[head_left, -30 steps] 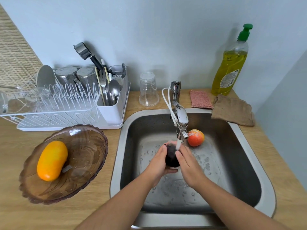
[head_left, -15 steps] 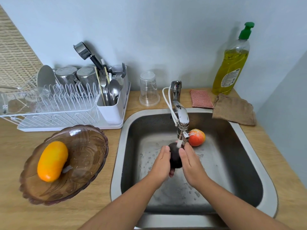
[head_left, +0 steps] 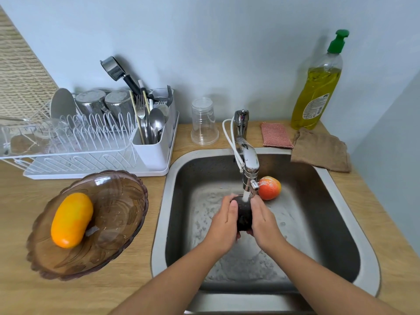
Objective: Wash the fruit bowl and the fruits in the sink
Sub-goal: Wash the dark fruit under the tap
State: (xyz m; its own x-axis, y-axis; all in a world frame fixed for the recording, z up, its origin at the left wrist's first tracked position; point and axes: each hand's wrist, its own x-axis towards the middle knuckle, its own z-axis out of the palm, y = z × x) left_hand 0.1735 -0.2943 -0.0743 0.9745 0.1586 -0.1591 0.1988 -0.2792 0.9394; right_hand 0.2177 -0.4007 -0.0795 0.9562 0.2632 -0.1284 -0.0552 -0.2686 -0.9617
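Note:
A dark round fruit [head_left: 244, 214] is pressed between my left hand [head_left: 223, 226] and my right hand [head_left: 264, 221] over the steel sink [head_left: 163, 201]. Water runs from the tap [head_left: 248, 164] onto the top of the fruit. A red-orange fruit [head_left: 270, 188] lies on the sink floor behind the tap head, apart from my hands. On the counter to the left stands the brown translucent fruit bowl [head_left: 118, 214], holding a yellow-orange mango [head_left: 71, 220].
A white dish rack [head_left: 91, 146] with cups and cutlery stands behind the bowl. An upturned clear plastic cup [head_left: 204, 121], a pink scrub pad [head_left: 276, 135], a brown cloth [head_left: 321, 150] and a dish soap bottle [head_left: 318, 87] line the back of the counter.
My two hands have shifted around the dark fruit under the running water, turning it so more of it shows between my palms. The other fruits and the bowl stay put.

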